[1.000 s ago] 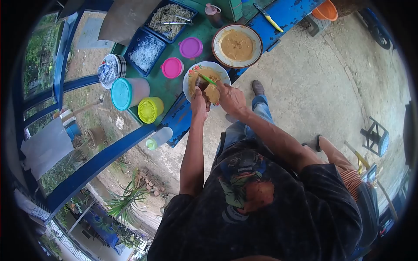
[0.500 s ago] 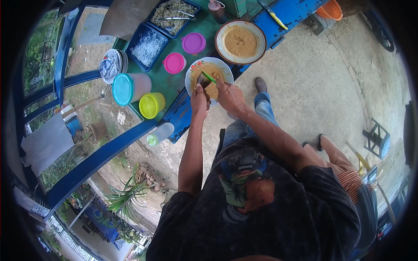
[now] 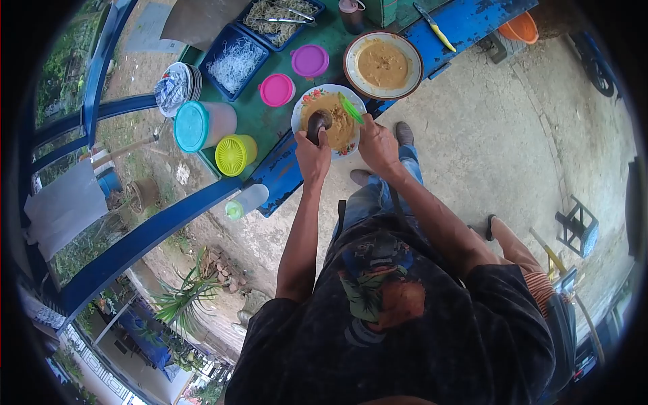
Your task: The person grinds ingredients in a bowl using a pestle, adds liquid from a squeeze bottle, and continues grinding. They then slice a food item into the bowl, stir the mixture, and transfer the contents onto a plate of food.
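A floral-rimmed plate (image 3: 346, 146) holding brown sauce stands at the edge of the green and blue table. My left hand (image 3: 313, 156) is closed on a dark rounded object (image 3: 318, 123) over the plate's left part. At the plate's right side, my right hand (image 3: 378, 145) grips a green utensil (image 3: 350, 108), whose tip is over the sauce. The utensil and the dark object are apart. Behind and to the right sits a brown-rimmed plate (image 3: 416, 75) with similar sauce.
Pink (image 3: 277, 90) and purple (image 3: 310, 61) lidded containers stand near blue trays of noodles (image 3: 236, 67). A knife (image 3: 435, 28) lies at the upper right. Turquoise-lidded (image 3: 192, 127) and yellow (image 3: 234, 155) tubs stand left. Another person's leg (image 3: 516, 243) shows at right.
My right hand has moved right and the green utensil has come away from the dark object. The dark object's rounded side now shows more clearly. The view has shifted slightly.
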A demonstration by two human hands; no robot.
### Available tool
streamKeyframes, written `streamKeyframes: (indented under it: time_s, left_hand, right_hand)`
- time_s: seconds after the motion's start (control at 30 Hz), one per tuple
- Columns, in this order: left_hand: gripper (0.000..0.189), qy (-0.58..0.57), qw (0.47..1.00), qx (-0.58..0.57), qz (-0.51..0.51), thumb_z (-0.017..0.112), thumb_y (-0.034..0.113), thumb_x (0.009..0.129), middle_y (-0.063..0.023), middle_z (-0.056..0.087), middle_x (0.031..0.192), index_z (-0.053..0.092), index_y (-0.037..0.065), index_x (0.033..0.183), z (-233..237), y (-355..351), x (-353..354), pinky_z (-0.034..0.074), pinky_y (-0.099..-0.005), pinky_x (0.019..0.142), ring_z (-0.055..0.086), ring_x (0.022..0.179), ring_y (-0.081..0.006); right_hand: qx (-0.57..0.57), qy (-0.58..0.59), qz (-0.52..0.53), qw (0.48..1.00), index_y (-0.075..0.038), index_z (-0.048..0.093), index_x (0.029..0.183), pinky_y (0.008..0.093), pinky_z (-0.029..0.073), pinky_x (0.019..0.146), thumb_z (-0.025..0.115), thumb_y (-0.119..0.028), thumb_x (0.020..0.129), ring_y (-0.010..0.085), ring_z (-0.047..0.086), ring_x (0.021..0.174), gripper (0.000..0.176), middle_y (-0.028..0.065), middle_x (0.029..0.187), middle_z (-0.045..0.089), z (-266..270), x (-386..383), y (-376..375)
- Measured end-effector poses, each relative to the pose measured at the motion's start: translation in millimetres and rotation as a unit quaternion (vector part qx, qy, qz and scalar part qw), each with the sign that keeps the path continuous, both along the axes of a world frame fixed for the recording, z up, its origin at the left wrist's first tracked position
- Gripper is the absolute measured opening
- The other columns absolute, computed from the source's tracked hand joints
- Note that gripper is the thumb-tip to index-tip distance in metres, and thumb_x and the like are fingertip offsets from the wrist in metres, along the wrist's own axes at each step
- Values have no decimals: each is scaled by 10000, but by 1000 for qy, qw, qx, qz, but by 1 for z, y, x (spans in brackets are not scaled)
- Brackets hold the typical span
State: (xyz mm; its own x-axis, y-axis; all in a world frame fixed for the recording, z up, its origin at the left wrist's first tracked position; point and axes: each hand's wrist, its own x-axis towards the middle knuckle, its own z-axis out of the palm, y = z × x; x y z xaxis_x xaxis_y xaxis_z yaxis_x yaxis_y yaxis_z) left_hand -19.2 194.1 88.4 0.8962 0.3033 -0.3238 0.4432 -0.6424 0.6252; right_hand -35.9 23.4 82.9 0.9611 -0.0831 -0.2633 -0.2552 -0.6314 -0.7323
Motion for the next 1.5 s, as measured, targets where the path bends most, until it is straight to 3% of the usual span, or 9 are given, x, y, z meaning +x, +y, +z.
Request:
streamKeyframes:
  time_s: [0.17, 0.27, 0.37, 0.47, 0.7, 0.8, 0.9, 1.07, 1.5]
  left_hand:
    - [471, -47, 999, 6, 22, 738, 333, 966, -281, 693, 986, 505, -54, 1098, 8, 12, -5, 540, -446, 796, 721, 878, -389]
    - [464, -7, 986, -136, 92, 763, 319, 951, -226, 684, 953, 502, -33, 1103, -11, 31, -11, 532, -403, 766, 695, 812, -291]
    - [445, -38, 991, -113, 57, 781, 293, 941, -174, 665, 893, 496, -13, 1091, -10, 34, -17, 522, -381, 742, 649, 767, -226]
    - [433, -61, 994, -74, 56, 785, 270, 939, -163, 666, 868, 480, -1, 1085, 0, 27, -23, 526, -388, 731, 652, 751, -228]
    - [432, -87, 990, -114, 12, 788, 245, 931, -207, 703, 905, 466, 31, 1122, 0, 24, -29, 537, -429, 707, 696, 720, -317]
    - [412, -34, 997, 9, -65, 791, 197, 908, -192, 714, 934, 485, 65, 1150, 4, 29, -26, 527, -481, 757, 709, 829, -369]
    - [396, -74, 977, 93, -179, 798, 178, 898, -153, 726, 1003, 519, 93, 1166, 8, 33, -30, 507, -471, 807, 695, 928, -372]
    - [361, -97, 928, 159, -322, 824, 164, 843, -37, 729, 1018, 604, 121, 1126, 23, 43, -8, 383, -443, 956, 638, 1054, -237]
    - [293, -138, 861, 224, -435, 770, 118, 859, -14, 712, 1111, 634, 143, 1117, 31, 54, 2, 390, -406, 998, 594, 1118, -220]
  right_hand:
    - [-50, 68, -3, 996, -79, 505, 1259, 609, 546, 741, 561, -129, 963, 503, 703, 881, 305, 289, 935, 709, -21, -3, -1]
    - [-48, 22, -21, 998, -86, 521, 1185, 617, 533, 693, 601, -181, 1000, 510, 687, 828, 223, 255, 876, 710, -22, -6, -1]
    - [-7, -13, 2, 1000, -103, 552, 1205, 608, 539, 691, 604, -169, 1001, 498, 693, 822, 220, 234, 895, 722, 7, -4, -5]
    - [2, -100, 62, 993, -120, 574, 1245, 592, 547, 682, 611, -145, 996, 481, 700, 818, 253, 231, 915, 729, 25, -1, -1]
    - [-77, -27, 128, 988, -130, 563, 1270, 568, 567, 701, 602, -161, 977, 444, 729, 832, 298, 218, 956, 742, -15, 3, 14]
    - [-45, -31, 75, 996, -130, 584, 1262, 559, 573, 730, 613, -151, 958, 428, 737, 879, 306, 210, 969, 749, 2, 7, 9]
    - [-103, 27, 148, 983, -137, 599, 1266, 555, 579, 744, 636, -130, 932, 424, 739, 905, 336, 199, 987, 754, -1, 3, 2]
    - [-86, -37, 166, 982, -151, 604, 1220, 546, 567, 705, 626, -209, 990, 424, 729, 869, 239, 181, 941, 754, 13, 16, -4]
    - [-115, -3, 240, 964, -180, 687, 1236, 507, 589, 751, 650, -164, 934, 372, 751, 863, 305, 182, 949, 758, 9, 44, -24]
